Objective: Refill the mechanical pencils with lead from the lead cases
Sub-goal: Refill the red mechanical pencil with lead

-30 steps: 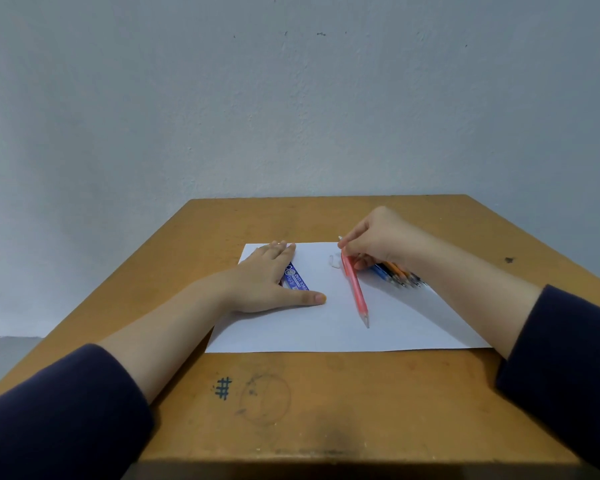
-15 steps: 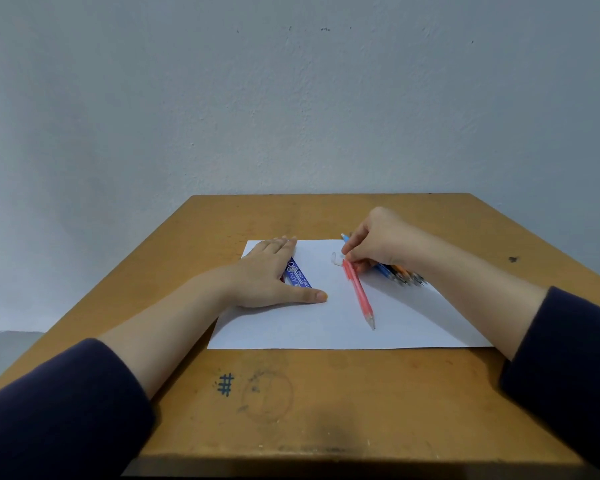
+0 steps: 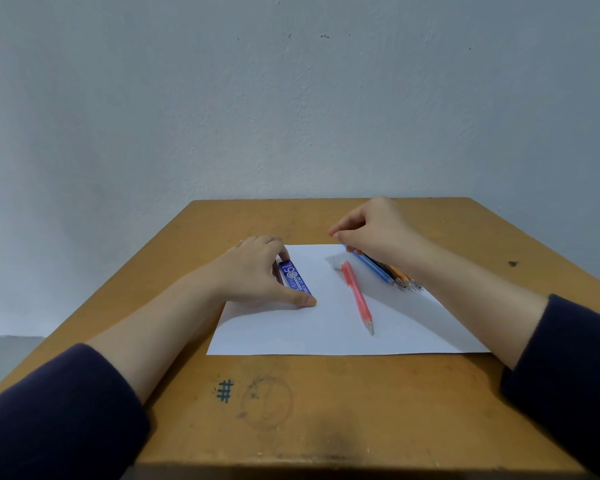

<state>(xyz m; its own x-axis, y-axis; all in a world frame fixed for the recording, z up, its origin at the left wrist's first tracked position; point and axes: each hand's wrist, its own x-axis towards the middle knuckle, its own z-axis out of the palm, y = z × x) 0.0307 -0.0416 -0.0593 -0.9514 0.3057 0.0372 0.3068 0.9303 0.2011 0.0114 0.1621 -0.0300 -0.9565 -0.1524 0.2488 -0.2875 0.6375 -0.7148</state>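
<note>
The left hand (image 3: 253, 275) was laid on the far left part of a sheet of white paper (image 3: 326, 337), and the blue lead case (image 3: 296, 279) was gripped lengthwise by it. The fingers were curled over the case's far end and the thumb was stretched flat against its near end. A darker, narrow thing (image 3: 276, 276) was seen between the case and the palm; what it was could not be told.

The right hand (image 3: 378, 230) was held raised above the far edge of the paper. Its fingers were curled in, and the tips of the thumb and forefinger were pressed together, pointing toward the left hand. Whether anything small was pinched between them could not be told.

The pink mechanical pencil (image 3: 356, 294) was left lying free on the paper, below and nearer than the right hand and well apart from the left thumb. Its point was turned toward the person. A small pale piece (image 3: 335, 263) was seen just beside the pencil's far end. A bundle of pencils (image 3: 383, 271), blue and orange among them, was partly hidden under the right hand and wrist, with the tips turned toward the right forearm.

The paper was spread on a wooden table (image 3: 361, 410). A hash mark (image 3: 225, 390) had been drawn on the wood, nearer than the left forearm. Both forearms were bared, with dark sleeves (image 3: 49, 410) pushed back.
</note>
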